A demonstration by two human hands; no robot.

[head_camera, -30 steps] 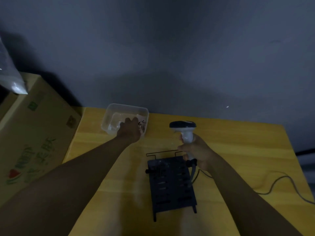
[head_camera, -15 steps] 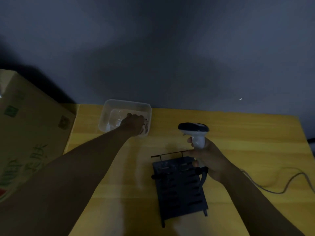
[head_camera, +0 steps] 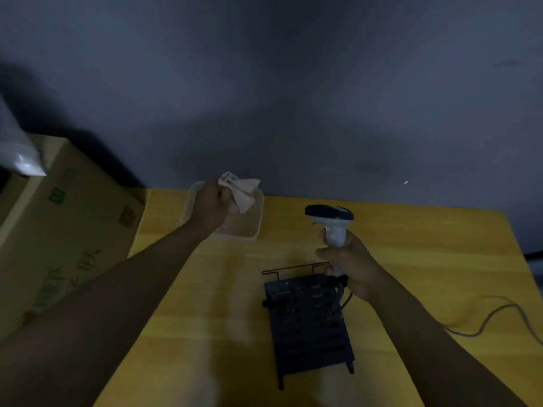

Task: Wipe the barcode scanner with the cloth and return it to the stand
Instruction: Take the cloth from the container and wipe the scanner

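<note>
Above tub (head_camera: 255, 227) | left hand (head_camera: 212, 204) clenching cloth (head_camera: 242, 191) | right hand (head_camera: 351, 264) gripping scanner (head_camera: 332, 220) upright

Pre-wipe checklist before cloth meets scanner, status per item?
1. Cloth in the left hand: ok, bunched and lifted above the clear tub.
2. Barcode scanner in the right hand: ok, grip around the handle, head up.
3. Scanner off the stand: ok.
4. Cloth touching scanner: not ok, apart.
5. Cable slack on the table: ok.
6. Cloth damp or dry: cannot tell.
</note>
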